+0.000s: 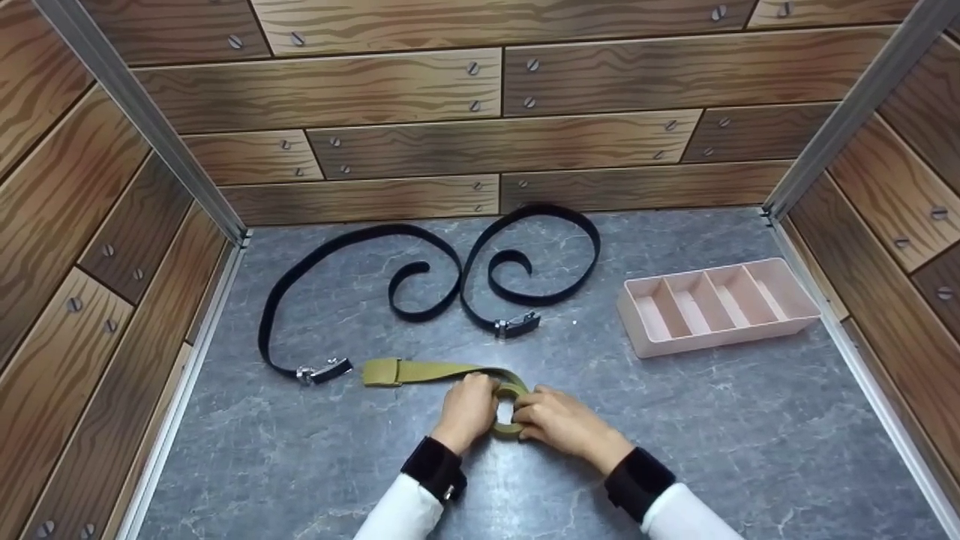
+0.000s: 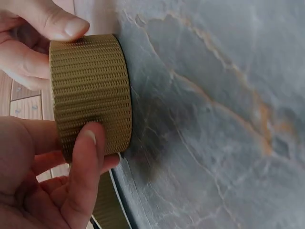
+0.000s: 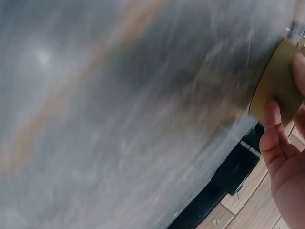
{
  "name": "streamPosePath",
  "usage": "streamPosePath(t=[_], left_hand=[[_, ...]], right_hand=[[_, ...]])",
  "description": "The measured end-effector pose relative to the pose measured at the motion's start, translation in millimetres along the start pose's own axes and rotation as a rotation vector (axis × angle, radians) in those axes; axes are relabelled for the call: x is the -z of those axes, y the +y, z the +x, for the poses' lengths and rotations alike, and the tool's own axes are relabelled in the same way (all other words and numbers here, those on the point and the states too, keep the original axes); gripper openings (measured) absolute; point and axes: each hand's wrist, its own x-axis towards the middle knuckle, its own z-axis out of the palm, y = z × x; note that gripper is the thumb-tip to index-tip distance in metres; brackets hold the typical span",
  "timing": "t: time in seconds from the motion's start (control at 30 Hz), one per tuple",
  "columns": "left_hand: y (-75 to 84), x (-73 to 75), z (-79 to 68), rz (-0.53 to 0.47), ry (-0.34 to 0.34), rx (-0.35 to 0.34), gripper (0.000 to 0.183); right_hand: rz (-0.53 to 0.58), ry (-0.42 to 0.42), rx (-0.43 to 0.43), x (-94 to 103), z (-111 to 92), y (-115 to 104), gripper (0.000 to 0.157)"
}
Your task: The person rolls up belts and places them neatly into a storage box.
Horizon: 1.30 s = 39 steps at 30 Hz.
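An olive webbing belt (image 1: 442, 370) lies in front of me, its flat buckle (image 1: 381, 372) pointing left. The near end is bent into a small loop that stands on its edge on the table. My left hand (image 1: 469, 405) grips the left side of this loop, thumb and fingers around the ribbed webbing (image 2: 90, 90). On the opposite side my right hand (image 1: 562, 421) holds the loop with curled fingers. In the right wrist view, fingertips press the outer face of the webbing (image 3: 274, 90); part of that hand is cut off by the frame edge.
Two black belts with metal buckles lie loosely coiled behind, a left one (image 1: 281, 289) and a right one (image 1: 596, 244). A pink divided box (image 1: 720, 343) stands at the right. Wood-patterned walls (image 1: 405, 90) enclose the grey marbled table (image 1: 285, 465) at the back and sides.
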Motion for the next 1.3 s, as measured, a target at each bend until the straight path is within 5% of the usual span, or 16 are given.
streamPosePath(t=[0.13, 0.3, 0.43, 0.67, 1.0, 1.3], left_hand=[[2.6, -2.5, -0.1, 0.021, 0.020, 0.003, 0.020], [1.2, -3.8, -5.6, -0.075, 0.072, 0.071, 0.014], [1.7, -1.6, -7.7, -0.081, 0.046, 0.087, 0.014], [1.5, 2.5, 0.9, 0.032, -0.041, 0.025, 0.009], [-0.3, -0.9, -2.6, -0.028, 0.015, 0.029, 0.004], [-2.7, 3.0, 5.1, 0.023, -0.021, -0.020, 0.014]], right_hand=[[-0.028, -0.023, 0.025, 4.7, 0, 4, 0.013], [-0.024, -0.009, 0.010, 0.1, 3, -1, 0.014], [-0.027, -0.003, -0.012, -2.7, 4, -5, 0.018], [-0.009, -0.031, 0.018, 3.2, 2, 1, 0.018], [-0.053, 0.064, -0.046, -4.2, 3, -7, 0.022], [-0.017, -0.045, -0.055, 4.4, 6, -4, 0.015]])
